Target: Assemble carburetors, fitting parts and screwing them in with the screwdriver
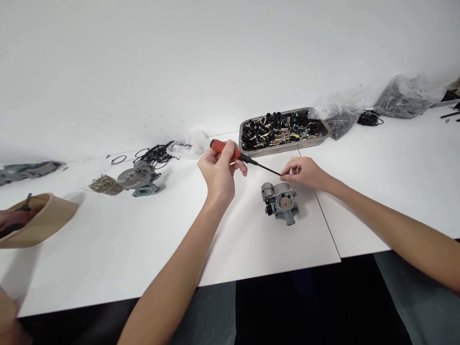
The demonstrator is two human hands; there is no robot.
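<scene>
Bare forearms reach over a white table.
Left hand grips a screwdriver; right hand pinches at its tip, on what is too small to tell. Just nearer sits a metal part.

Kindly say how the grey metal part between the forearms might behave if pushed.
The grey metal part looks cast, so it is probably rigid and fairly heavy. Its irregular, knobbly outline should resist rolling. The white tabletop looks smooth, so sliding seems likely.

A white wall, scuffed low on the left, rises behind a white tabletop crossed by 1 thin dark seam, under soft light
</scene>
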